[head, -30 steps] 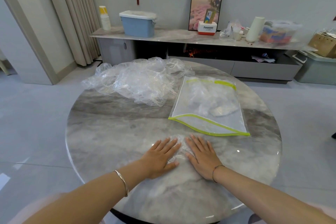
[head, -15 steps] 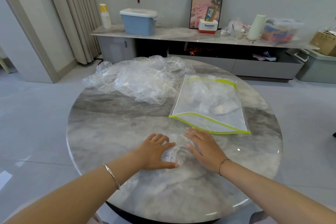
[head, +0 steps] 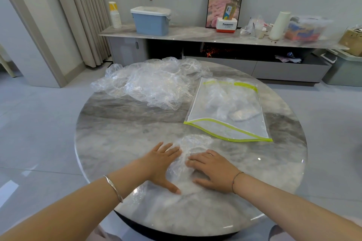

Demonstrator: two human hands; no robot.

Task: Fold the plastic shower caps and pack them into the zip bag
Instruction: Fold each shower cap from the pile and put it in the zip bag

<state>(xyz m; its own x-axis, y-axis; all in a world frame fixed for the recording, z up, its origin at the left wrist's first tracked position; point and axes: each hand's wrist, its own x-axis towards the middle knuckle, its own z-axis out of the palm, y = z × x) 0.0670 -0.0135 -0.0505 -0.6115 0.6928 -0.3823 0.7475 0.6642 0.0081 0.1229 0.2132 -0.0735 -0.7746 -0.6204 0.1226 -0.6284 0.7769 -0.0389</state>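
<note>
The left hand (head: pixel 160 164) and right hand (head: pixel 213 170) lay flat at the lower middle of the frame, fingers straight and gripping nothing, pressing a clear cap (head: pixel 191 143) down on the counter (head: pixel 117 143). Just above and to the right lay the zip bag (head: pixel 252 123) with folded caps (head: pixel 239 115) inside. A loose pile (head: pixel 152 84) of caps sat to the bag's upper left.

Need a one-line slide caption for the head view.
Left hand and right hand press a clear shower cap flat on the round marble table; zip bag and unfolded caps lie beyond.
</note>
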